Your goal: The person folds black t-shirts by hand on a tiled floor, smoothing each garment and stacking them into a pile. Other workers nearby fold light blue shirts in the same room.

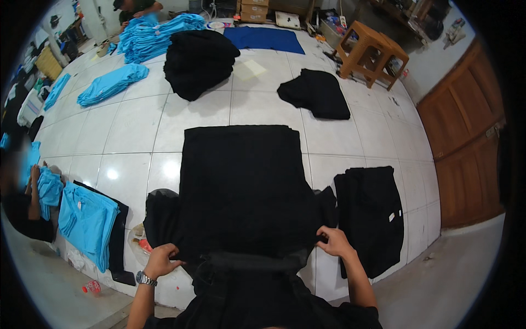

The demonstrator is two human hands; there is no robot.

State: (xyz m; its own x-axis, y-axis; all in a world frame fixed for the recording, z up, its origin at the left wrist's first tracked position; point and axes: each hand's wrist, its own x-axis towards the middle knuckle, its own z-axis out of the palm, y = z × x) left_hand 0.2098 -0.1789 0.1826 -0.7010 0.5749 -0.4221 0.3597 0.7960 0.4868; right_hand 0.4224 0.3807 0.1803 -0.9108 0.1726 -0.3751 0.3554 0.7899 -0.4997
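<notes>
A black shirt [241, 181] lies spread flat in front of me, its far edge fairly straight and its near edge close to my body. My left hand [163, 261], with a metal watch on the wrist, pinches the cloth at the near left corner. At the near right corner, my right hand [333, 242] has thumb and fingers closed on the edge. Dark bunched cloth shows at both sides of the shirt; whether it is sleeves or my clothing, I cannot tell.
Folded black garments [372, 219] lie at right, blue shirts [90, 219] at left. Farther off are a black pile [197, 63], a folded black shirt [318, 93], a blue pile [156, 38] and brown stools [370, 52]. A co-worker [27, 203] handles blue cloth at left; another person sits far back.
</notes>
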